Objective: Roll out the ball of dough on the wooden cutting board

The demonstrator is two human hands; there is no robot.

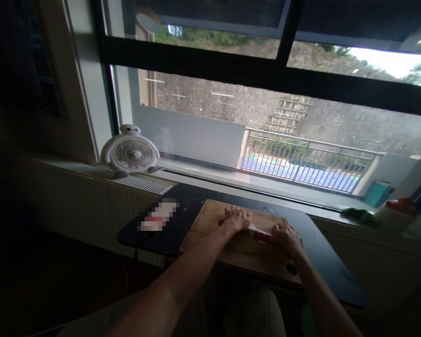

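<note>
- what stands at far left?
- a white fan [136, 154], shaped like a round-headed figure, upright on a slatted ledge [147, 185] by the window [192, 55]. nearer, a blurred-out item [158, 216] lies on a black table [324, 248].
- and the hands?
- 2 bare hands meet over a wooden board [198, 229] on that table. the left hand [236, 218] curls over 1 end of a red-and-clear cylinder [262, 236], which lies across a flat, pale dough sheet [243, 244] on the board.
- the other end?
- gripped by the right hand [286, 236], knuckles up, fingertips hidden.
- farther right?
- a dark hole [291, 268] at the board's near corner, then a green item [358, 215] by the window, too dim to name.
</note>
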